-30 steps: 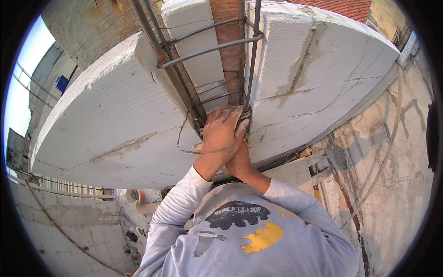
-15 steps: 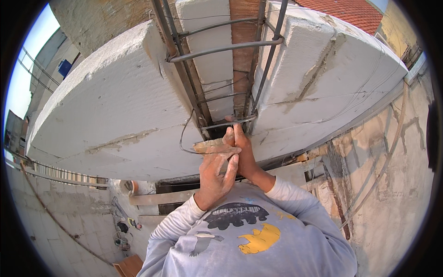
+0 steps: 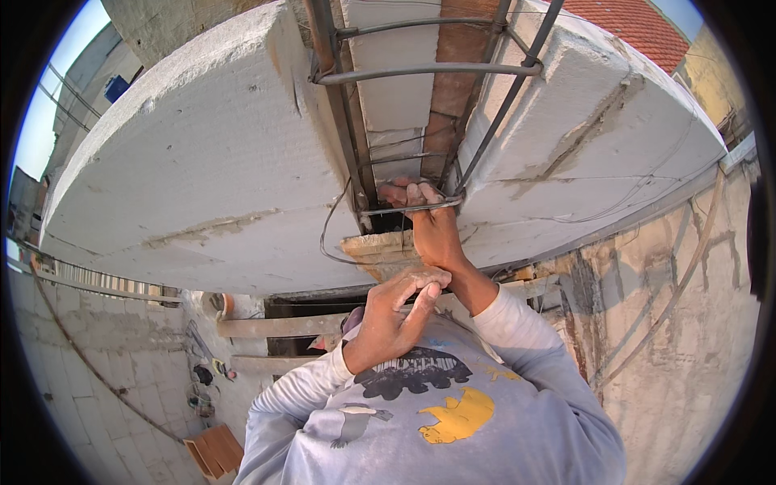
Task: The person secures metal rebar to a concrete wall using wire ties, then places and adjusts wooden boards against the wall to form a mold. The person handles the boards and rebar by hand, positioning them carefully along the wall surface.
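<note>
My right hand (image 3: pixel 432 226) reaches up into the gap at the foot of a rebar cage (image 3: pixel 428 70) between two white block sections (image 3: pixel 178 162). Its fingers are curled at the lowest stirrup (image 3: pixel 388 211); what they grip, if anything, is unclear. Below it my left hand (image 3: pixel 396 319) has bent fingers beside my right wrist, thumb raised; I cannot make out anything inside. A small wooden board (image 3: pixel 368 255) lies under the gap, and a thin wire loop (image 3: pixel 323 234) hangs at its left.
The right block section (image 3: pixel 582 137) has loose wires across it. Stained walls stand at right (image 3: pixel 663 267) and lower left (image 3: pixel 89 347). Planks (image 3: pixel 267 327) cross a dark opening below. A brown wooden piece (image 3: pixel 214 453) is at bottom left. A red tiled roof (image 3: pixel 622 28) is at top right.
My left hand has come down from the stirrup to beside my right wrist. My right hand has moved up into the gap. The view has shifted, with the cage sitting further right.
</note>
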Tool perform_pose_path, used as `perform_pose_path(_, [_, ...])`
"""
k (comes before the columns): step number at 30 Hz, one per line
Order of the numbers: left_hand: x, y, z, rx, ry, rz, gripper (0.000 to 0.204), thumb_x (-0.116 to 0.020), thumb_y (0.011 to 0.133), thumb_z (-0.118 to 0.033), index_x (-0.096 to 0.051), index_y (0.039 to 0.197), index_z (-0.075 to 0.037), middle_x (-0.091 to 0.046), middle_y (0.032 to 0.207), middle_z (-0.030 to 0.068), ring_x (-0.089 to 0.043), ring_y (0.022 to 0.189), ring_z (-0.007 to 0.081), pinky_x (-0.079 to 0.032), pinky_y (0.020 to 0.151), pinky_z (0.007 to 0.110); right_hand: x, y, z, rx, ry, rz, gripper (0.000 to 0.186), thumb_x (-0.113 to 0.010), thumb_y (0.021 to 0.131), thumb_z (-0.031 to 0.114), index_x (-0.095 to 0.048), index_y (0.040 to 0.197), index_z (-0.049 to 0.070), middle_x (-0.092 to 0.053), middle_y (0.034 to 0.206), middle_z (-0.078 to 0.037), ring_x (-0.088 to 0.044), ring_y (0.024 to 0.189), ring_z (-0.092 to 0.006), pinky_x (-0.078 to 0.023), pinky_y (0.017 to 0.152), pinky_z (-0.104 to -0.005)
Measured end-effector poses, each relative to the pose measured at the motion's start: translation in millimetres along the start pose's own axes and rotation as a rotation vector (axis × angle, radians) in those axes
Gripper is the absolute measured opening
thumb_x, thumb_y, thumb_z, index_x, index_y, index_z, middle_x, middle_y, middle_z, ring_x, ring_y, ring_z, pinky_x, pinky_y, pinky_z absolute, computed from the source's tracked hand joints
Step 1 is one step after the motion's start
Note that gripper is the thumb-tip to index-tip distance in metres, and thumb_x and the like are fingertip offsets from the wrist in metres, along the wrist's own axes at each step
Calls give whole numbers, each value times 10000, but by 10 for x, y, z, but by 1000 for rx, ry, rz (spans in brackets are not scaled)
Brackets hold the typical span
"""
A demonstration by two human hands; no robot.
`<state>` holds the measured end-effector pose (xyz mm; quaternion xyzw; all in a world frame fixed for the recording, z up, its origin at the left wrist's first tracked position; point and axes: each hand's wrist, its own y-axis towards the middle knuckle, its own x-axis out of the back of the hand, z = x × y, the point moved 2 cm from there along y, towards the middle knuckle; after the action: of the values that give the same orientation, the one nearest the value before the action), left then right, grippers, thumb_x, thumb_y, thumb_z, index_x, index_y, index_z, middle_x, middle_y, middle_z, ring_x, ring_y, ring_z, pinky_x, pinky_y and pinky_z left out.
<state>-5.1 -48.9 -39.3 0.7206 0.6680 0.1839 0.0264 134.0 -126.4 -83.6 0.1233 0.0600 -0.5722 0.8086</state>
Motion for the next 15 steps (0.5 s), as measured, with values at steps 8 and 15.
perform_pose_path(8, [-106,298,-184,195,-250,80,559,-482,1092,-153,-289,1552,99,-569,1358,234,-707,912,199,-575,854,330,-145,87,-355,-141,752,-28,535,-520,1071,486,-476,1411,76,-645,1313,-162,-634,1181,-267,-495,1051,-419])
perform_pose_path(15, [-328,435,-133,440,-967,-45,762,-520,1080,-148,-26,1616,74,-473,1493,225,-643,1054,191,-547,950,362,-356,161,-453,-189,834,-110,613,-537,1011,617,-554,1350,106,-676,1149,-76,-622,1071,-223,-488,1021,-444])
